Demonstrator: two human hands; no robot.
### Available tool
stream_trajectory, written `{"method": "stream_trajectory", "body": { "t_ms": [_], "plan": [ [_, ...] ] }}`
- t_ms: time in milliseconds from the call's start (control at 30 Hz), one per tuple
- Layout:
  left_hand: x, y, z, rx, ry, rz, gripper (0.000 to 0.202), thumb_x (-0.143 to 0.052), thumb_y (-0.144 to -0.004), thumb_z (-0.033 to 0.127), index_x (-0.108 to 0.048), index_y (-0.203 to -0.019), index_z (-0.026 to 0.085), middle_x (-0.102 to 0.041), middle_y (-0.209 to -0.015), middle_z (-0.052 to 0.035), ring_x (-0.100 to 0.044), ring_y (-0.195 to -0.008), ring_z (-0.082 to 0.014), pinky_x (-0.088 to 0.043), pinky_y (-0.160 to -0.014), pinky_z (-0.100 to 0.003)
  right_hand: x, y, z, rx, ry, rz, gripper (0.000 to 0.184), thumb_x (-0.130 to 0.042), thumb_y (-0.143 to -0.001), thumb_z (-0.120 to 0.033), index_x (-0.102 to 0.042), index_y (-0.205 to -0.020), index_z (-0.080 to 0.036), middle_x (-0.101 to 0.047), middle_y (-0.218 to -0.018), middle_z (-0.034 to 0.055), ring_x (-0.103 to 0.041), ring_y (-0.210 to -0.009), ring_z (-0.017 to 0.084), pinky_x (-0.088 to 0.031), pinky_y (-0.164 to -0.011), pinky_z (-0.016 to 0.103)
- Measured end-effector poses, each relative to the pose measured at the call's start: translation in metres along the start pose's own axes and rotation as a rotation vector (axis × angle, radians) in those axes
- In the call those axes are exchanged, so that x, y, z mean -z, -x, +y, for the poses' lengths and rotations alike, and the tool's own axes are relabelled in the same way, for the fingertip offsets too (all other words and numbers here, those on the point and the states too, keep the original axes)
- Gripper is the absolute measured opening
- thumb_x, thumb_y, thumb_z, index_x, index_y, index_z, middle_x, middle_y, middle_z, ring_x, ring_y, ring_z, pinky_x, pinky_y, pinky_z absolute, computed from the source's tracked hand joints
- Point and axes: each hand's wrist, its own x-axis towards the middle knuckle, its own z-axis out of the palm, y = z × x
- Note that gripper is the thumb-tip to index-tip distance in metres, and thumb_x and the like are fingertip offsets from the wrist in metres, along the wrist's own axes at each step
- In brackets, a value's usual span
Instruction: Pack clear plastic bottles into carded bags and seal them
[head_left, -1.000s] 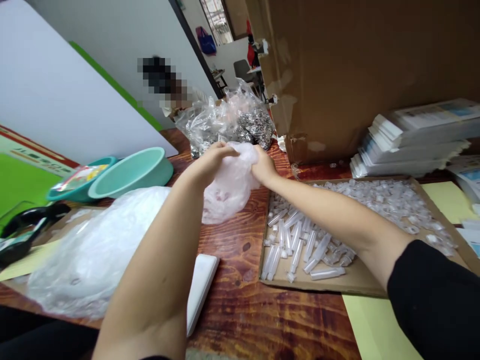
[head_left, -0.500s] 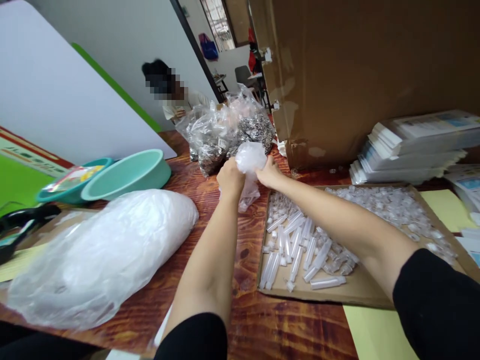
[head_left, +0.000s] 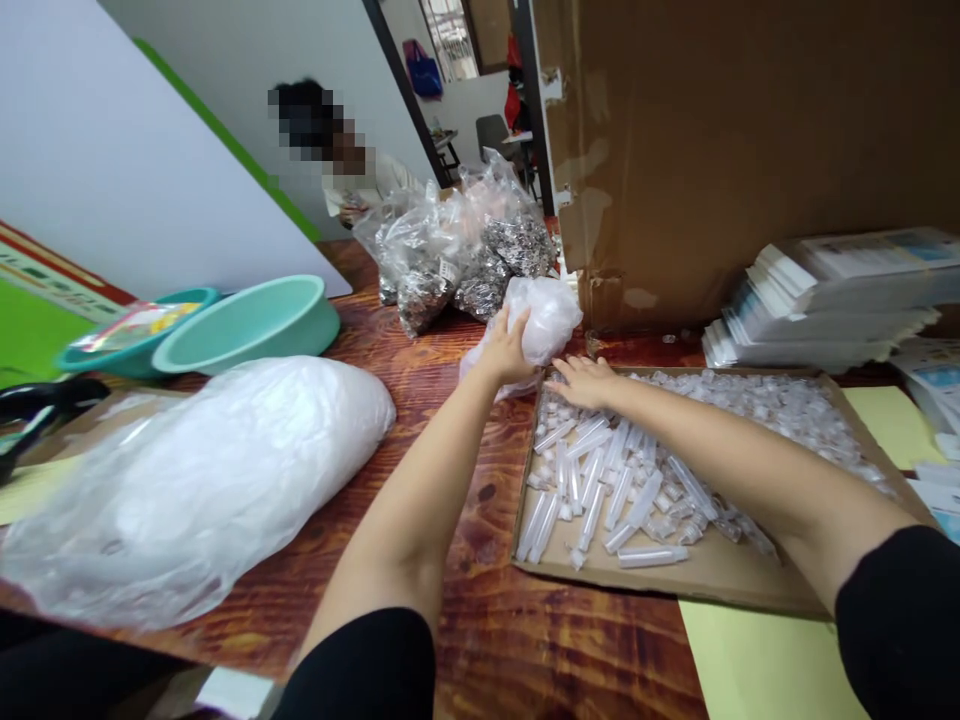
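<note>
A small translucent plastic bag (head_left: 551, 315) with a rounded, filled body rests on the table in front of the silvery bags. My left hand (head_left: 506, 348) lies against its near left side, thumb and fingers spread rather than wrapped around it. My right hand (head_left: 585, 382) is open, fingers stretched out, just below the bag at the far left corner of a cardboard tray (head_left: 720, 590). In the tray lie several clear plastic tubes (head_left: 592, 510) and many small clear caps or fittings (head_left: 765, 410).
A big white plastic sack (head_left: 225, 470) lies at left, before two teal basins (head_left: 247, 325). Bags of silvery small parts (head_left: 480, 265) stand at the back, near a seated person (head_left: 367, 185). A large cardboard box (head_left: 735, 150) and stacked printed packets (head_left: 840, 300) are at right.
Both hands have loosened their grip on the small bag. It now sits further right on the table, and my right hand has moved right and down, away from it.
</note>
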Motion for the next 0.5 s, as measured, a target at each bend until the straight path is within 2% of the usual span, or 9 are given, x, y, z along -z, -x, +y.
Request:
{"method": "stream_trajectory", "body": {
  "t_ms": [100, 167, 233, 300, 333, 400, 467, 500],
  "plan": [
    [0.024, 0.016, -0.006, -0.157, -0.007, 0.100, 0.113, -0.083, -0.071, 0.021, -0.021, -0.165, 0.018, -0.002, -0.176, -0.0218, -0.011, -0.164, -0.0371, -0.025, -0.130, -0.047, 0.003, 0.000, -0.002, 0.002, 0.048, 0.057, 0.067, -0.029, -0.104, -0.058, -0.049, -0.156, -0.020, -0.049, -0.160, 0.0199, -0.047, -0.146, 0.037, -0.031, -0.118, 0.062],
    [0.037, 0.029, -0.011, -0.225, -0.046, 0.162, 0.096, -0.076, -0.076, 0.016, -0.031, -0.161, 0.017, -0.012, -0.175, -0.0206, -0.023, -0.162, -0.0347, -0.030, -0.127, -0.046, 0.008, 0.002, -0.008, -0.005, 0.094, 0.156, 0.060, -0.033, -0.104, -0.050, -0.059, -0.144, -0.013, -0.059, -0.146, 0.0258, -0.053, -0.136, 0.041, -0.030, -0.114, 0.066],
    [0.044, 0.042, -0.016, -0.236, -0.119, 0.202, 0.071, -0.068, -0.083, 0.015, -0.047, -0.150, 0.017, -0.033, -0.169, -0.0188, -0.036, -0.155, -0.0326, -0.036, -0.123, -0.047, 0.012, 0.006, -0.017, 0.021, 0.143, 0.291, 0.056, -0.033, -0.104, -0.039, -0.058, -0.140, -0.004, -0.058, -0.141, 0.0317, -0.049, -0.134, 0.044, -0.026, -0.112, 0.067],
    [0.044, 0.055, -0.018, -0.223, -0.206, 0.219, 0.047, -0.063, -0.089, 0.018, -0.060, -0.136, 0.017, -0.050, -0.157, -0.0180, -0.045, -0.148, -0.0344, -0.040, -0.118, -0.052, 0.013, 0.009, -0.031, 0.119, 0.185, 0.397, 0.054, -0.034, -0.102, -0.031, -0.050, -0.145, -0.001, -0.048, -0.150, 0.0333, -0.042, -0.138, 0.043, -0.026, -0.112, 0.062],
    [0.042, 0.063, -0.017, -0.204, -0.239, 0.223, 0.041, -0.063, -0.090, 0.020, -0.063, -0.131, 0.016, -0.054, -0.153, -0.0185, -0.046, -0.145, -0.0359, -0.040, -0.116, -0.053, 0.013, 0.010, -0.038, 0.195, 0.206, 0.418, 0.055, -0.036, -0.102, -0.030, -0.047, -0.149, -0.004, -0.042, -0.157, 0.0312, -0.040, -0.140, 0.041, -0.027, -0.112, 0.058],
    [0.038, 0.081, -0.012, -0.129, -0.259, 0.235, 0.039, -0.064, -0.090, 0.023, -0.064, -0.128, 0.015, -0.054, -0.152, -0.0198, -0.047, -0.144, -0.0377, -0.041, -0.113, -0.055, 0.010, 0.008, -0.052, 0.359, 0.256, 0.398, 0.055, -0.045, -0.100, -0.030, -0.047, -0.153, -0.015, -0.030, -0.169, 0.0206, -0.040, -0.142, 0.036, -0.032, -0.111, 0.049],
    [0.041, 0.107, -0.007, -0.020, -0.224, 0.272, 0.040, -0.066, -0.088, 0.023, -0.064, -0.127, 0.015, -0.052, -0.153, -0.0204, -0.048, -0.142, -0.0377, -0.043, -0.111, -0.053, 0.006, 0.000, -0.062, 0.465, 0.312, 0.336, 0.054, -0.052, -0.098, -0.032, -0.050, -0.152, -0.029, -0.029, -0.172, 0.0089, -0.043, -0.141, 0.032, -0.036, -0.109, 0.045],
    [0.046, 0.125, -0.007, 0.025, -0.200, 0.302, 0.039, -0.067, -0.087, 0.024, -0.066, -0.125, 0.016, -0.052, -0.153, -0.0198, -0.050, -0.141, -0.0372, -0.045, -0.110, -0.052, 0.005, -0.005, -0.065, 0.472, 0.337, 0.310, 0.053, -0.053, -0.097, -0.034, -0.053, -0.150, -0.032, -0.033, -0.171, 0.0071, -0.045, -0.140, 0.031, -0.038, -0.108, 0.045]
  ]
}}
